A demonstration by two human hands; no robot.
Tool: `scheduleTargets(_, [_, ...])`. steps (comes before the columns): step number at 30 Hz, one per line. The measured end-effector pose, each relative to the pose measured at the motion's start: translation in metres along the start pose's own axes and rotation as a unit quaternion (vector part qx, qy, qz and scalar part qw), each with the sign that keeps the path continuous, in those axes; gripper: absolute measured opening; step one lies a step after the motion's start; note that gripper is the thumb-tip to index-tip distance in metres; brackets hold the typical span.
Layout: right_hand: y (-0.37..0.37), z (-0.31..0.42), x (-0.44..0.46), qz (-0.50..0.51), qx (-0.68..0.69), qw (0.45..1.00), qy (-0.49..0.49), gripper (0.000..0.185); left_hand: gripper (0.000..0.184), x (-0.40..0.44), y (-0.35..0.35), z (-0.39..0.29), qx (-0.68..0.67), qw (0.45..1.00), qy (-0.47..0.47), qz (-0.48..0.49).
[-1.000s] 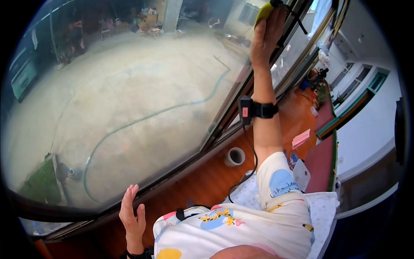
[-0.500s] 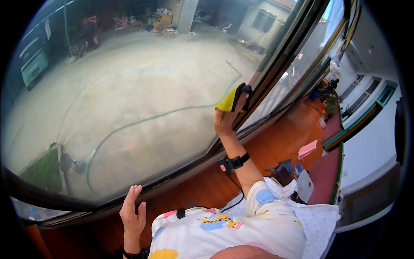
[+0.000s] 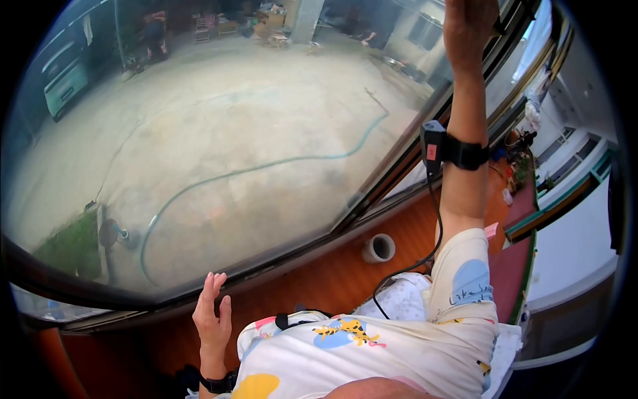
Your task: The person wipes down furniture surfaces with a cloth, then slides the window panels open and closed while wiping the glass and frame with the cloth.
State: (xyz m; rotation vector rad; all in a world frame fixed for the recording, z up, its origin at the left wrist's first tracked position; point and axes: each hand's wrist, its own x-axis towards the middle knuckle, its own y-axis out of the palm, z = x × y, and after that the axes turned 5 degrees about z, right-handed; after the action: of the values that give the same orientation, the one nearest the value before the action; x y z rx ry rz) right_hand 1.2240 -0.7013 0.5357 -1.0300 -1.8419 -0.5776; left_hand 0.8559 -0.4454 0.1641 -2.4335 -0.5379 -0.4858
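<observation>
My right hand (image 3: 468, 36) is raised high at the top edge of the view, near the window's dark frame (image 3: 405, 159). Its fingers are cut off by that edge, and whatever they hold is hidden. A black band with a small boxed device and a cable circles that forearm. Low in the view, my left hand (image 3: 212, 319) hangs beside the lower window frame with fingers stretched and nothing in it. A large window pane (image 3: 266, 133) fills the left and middle, hazy in places.
Below the window, a white cup-like container (image 3: 379, 248) stands on the reddish-brown surface (image 3: 312, 276). White patterned fabric (image 3: 399, 296) lies beside me. Through the glass show a yard with a hose (image 3: 266, 166) and a parked vehicle (image 3: 64, 86). Plants (image 3: 522, 169) stand far right.
My right hand has moved up and to the right along the frame; the yellow-and-black cloth it held is now out of sight. The white container has come into view. My left hand has barely moved.
</observation>
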Motion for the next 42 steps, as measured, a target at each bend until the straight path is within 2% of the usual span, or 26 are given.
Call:
scheduleTargets(2, [-0.005, 0.058, -0.050, -0.022, 0.082, 0.993, -0.077, 0.049, 0.053, 0.000, -0.003, 0.000, 0.003, 1.000, -0.007, 0.009])
scheduleTargets(4, [-0.014, 0.112, -0.124, 0.043, 0.100, 0.994, 0.001, 0.069, 0.052, 0.005, -0.004, -0.004, 0.009, 1.000, -0.003, 0.030])
scheduleTargets(5, [-0.015, 0.136, -0.166, 0.068, 0.134, 0.988, 0.039, 0.062, 0.052, 0.008, -0.004, -0.005, 0.010, 0.999, -0.004, 0.031])
scheduleTargets(6, [-0.016, 0.153, -0.211, 0.099, 0.102, 0.990, 0.000, 0.076, 0.052, 0.010, -0.003, -0.007, 0.005, 0.999, 0.004, 0.041])
scheduleTargets(7, [-0.020, 0.179, -0.260, 0.138, 0.129, 0.982, 0.024, 0.074, 0.052, 0.012, -0.002, -0.008, 0.001, 0.999, 0.013, 0.047])
scheduleTargets(8, [-0.030, 0.211, -0.298, 0.181, 0.138, 0.968, 0.103, 0.050, 0.052, 0.012, -0.001, -0.009, 0.003, 0.999, 0.014, 0.044])
scheduleTargets(11, [-0.049, 0.253, -0.381, 0.306, 0.169, 0.924, 0.152, 0.046, 0.052, 0.009, 0.000, -0.011, 0.016, 0.998, 0.026, 0.057])
scheduleTargets(14, [-0.040, 0.229, -0.376, 0.252, 0.169, 0.936, 0.181, 0.057, 0.053, -0.002, -0.006, -0.007, 0.046, 0.997, 0.010, 0.053])
scheduleTargets(15, [-0.031, 0.208, -0.349, 0.185, 0.181, 0.941, 0.219, 0.070, 0.053, -0.007, -0.008, -0.004, 0.046, 0.997, 0.009, 0.053])
scheduleTargets(16, [-0.024, 0.178, -0.319, 0.174, 0.149, 0.942, 0.246, 0.077, 0.054, -0.011, -0.011, 0.000, 0.058, 0.997, 0.006, 0.047])
scheduleTargets(17, [-0.022, 0.144, -0.266, 0.115, 0.168, 0.941, 0.271, 0.073, 0.055, -0.014, -0.012, 0.002, 0.070, 0.997, 0.001, 0.040])
scheduleTargets(18, [-0.018, 0.102, -0.230, 0.121, 0.113, 0.956, 0.241, 0.067, 0.055, -0.015, -0.012, 0.003, 0.070, 0.997, 0.000, 0.040])
scheduleTargets(19, [-0.012, 0.069, -0.192, 0.078, 0.105, 0.960, 0.247, 0.059, 0.054, -0.016, -0.012, 0.002, 0.070, 0.997, 0.002, 0.023])
scheduleTargets(22, [-0.006, -0.014, -0.113, 0.029, -0.038, 0.990, 0.131, 0.053, 0.053, -0.015, -0.008, 0.000, 0.054, 0.998, -0.005, -0.014])
scheduleTargets(26, [-0.004, -0.015, -0.102, 0.009, -0.017, 0.986, 0.163, 0.057, 0.051, -0.012, -0.002, -0.001, 0.025, 0.999, -0.007, -0.047])
scheduleTargets(28, [-0.005, 0.013, -0.142, 0.018, -0.001, 0.973, 0.231, 0.060, 0.051, -0.008, 0.001, 0.000, 0.021, 0.999, -0.001, -0.046])
scheduleTargets(32, [-0.018, 0.084, -0.243, 0.067, 0.017, 0.967, 0.245, 0.061, 0.050, -0.004, -0.004, 0.001, 0.048, 0.998, 0.022, -0.036])
scheduleTargets(35, [-0.010, 0.093, -0.315, 0.072, 0.035, 0.964, 0.254, 0.058, 0.050, -0.004, -0.009, 0.001, 0.054, 0.997, 0.023, -0.052])
scheduleTargets(36, [-0.004, 0.087, -0.323, 0.076, 0.036, 0.946, 0.313, 0.056, 0.050, -0.007, -0.010, 0.001, 0.052, 0.997, 0.032, -0.050])
scheduleTargets(38, [0.003, 0.063, -0.300, 0.046, 0.055, 0.918, 0.391, 0.049, 0.050, -0.011, -0.005, 0.007, 0.055, 0.996, -0.003, -0.065])
scheduleTargets(42, [-0.002, -0.011, -0.182, 0.022, 0.048, 0.949, 0.310, 0.035, 0.054, -0.026, 0.005, 0.018, 0.052, 0.992, -0.052, -0.107])
